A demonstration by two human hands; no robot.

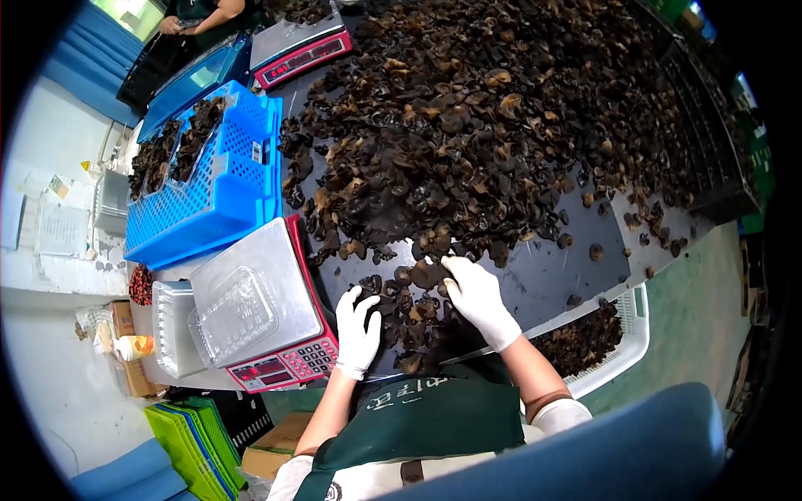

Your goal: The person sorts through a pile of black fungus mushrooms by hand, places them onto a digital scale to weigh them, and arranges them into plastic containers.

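A large heap of dark brown wood-ear-like pieces [468, 142] covers the dark table top [551, 271]. My left hand [358, 332], in a white glove, lies beside a smaller group of pieces [413, 305] near the table's front edge, its fingers apart. My right hand [480, 299], also gloved, is at the right side of that group, its fingertips at some dark pieces; whether it grips one is hidden. Left of my left hand, a clear plastic tray [238, 313] rests on the metal pan of a red scale [288, 363].
A blue crate [196, 204] with filled trays stands at the left, near stacked clear trays [171, 330]. Another red scale [302, 60] is farther back. A white basket [639, 330] of pieces sits below the table's right edge. Another person's hands [177, 26] show at the top left.
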